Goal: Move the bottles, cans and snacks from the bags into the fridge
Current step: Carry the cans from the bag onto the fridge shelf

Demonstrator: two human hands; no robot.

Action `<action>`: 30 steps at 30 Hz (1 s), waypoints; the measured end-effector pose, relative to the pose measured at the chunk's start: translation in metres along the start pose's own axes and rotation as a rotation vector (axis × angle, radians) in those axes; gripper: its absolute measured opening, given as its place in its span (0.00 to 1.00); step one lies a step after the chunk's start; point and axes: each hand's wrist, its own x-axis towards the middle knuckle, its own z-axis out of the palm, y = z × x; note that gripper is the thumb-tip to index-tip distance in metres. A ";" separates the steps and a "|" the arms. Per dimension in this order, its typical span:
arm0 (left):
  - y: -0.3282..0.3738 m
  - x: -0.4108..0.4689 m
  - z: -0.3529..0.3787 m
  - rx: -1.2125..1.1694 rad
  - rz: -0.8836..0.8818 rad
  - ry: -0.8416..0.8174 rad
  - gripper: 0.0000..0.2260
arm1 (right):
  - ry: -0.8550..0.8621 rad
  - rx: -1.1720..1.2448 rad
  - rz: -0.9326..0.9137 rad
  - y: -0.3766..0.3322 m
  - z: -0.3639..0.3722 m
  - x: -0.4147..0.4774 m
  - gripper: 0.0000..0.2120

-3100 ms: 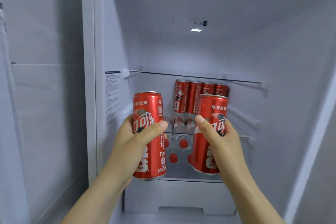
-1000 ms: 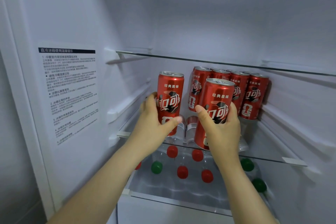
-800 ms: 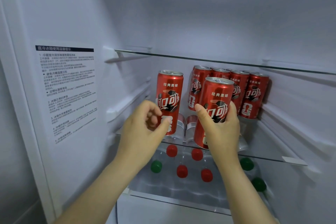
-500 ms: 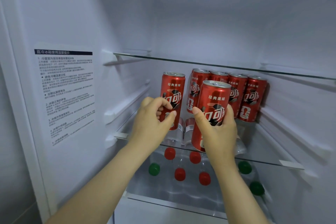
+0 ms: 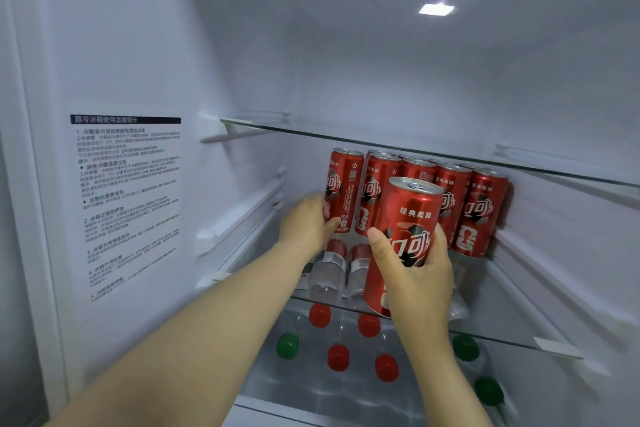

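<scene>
Upright at the front edge of the glass shelf (image 5: 512,333), the front can (image 5: 412,218) was gripped by the right hand (image 5: 415,274), thumb across its label. Behind it, the left hand (image 5: 306,224) clasped the leftmost can (image 5: 346,184) of the back row (image 5: 481,211). Capped bottles (image 5: 337,357) stood below the shelf.

Head view, inside the fridge. I see the right hand (image 5: 415,274) wrapped round a red can (image 5: 412,211), upright at the front of the glass shelf (image 5: 512,333), thumb on its face. The left hand (image 5: 306,222) sits against the lower left side of the end can (image 5: 346,184), leftmost of the back row (image 5: 481,211). Whether that is a firm grip or a mere touch, I cannot tell. Bottles with red and green caps (image 5: 337,357) show below the shelf. A printed sticker (image 5: 128,198) is on the left wall, and the ceiling light (image 5: 436,9) is lit.
</scene>
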 end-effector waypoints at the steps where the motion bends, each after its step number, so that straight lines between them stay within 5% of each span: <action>1: 0.000 0.000 0.001 -0.015 0.017 0.004 0.09 | 0.001 -0.002 -0.004 0.000 0.000 0.000 0.20; 6: 0.000 -0.002 0.002 -0.116 0.127 0.022 0.08 | 0.009 -0.006 -0.008 0.000 0.001 0.000 0.18; 13: 0.002 -0.004 0.002 -0.080 0.206 -0.215 0.25 | 0.011 -0.019 0.004 -0.005 0.002 -0.001 0.18; 25: 0.002 0.007 0.012 0.028 0.164 -0.394 0.25 | 0.038 -0.025 0.014 -0.004 0.004 -0.002 0.19; 30: 0.002 0.004 0.005 -0.158 0.104 -0.342 0.23 | 0.032 -0.029 0.003 -0.003 0.004 -0.002 0.18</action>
